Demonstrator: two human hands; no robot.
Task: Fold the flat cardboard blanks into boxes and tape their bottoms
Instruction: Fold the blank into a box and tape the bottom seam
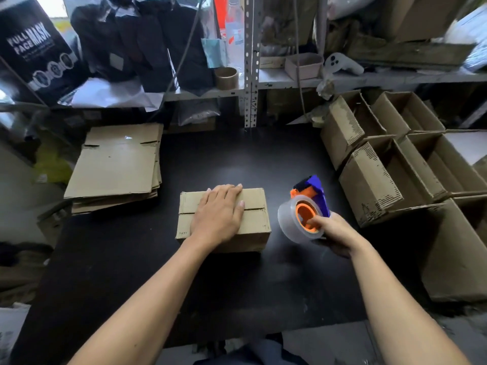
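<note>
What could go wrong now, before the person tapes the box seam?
The left hand lies flat over the seam of the box, so the tape dispenser in the right hand may run onto the fingers. If the hand lifts early, the flaps may spring open and the tape may land crooked.

Black table with cardboard on it

The table carries 1 folded box near its middle and a stack of flat blanks on its far left corner.
</note>
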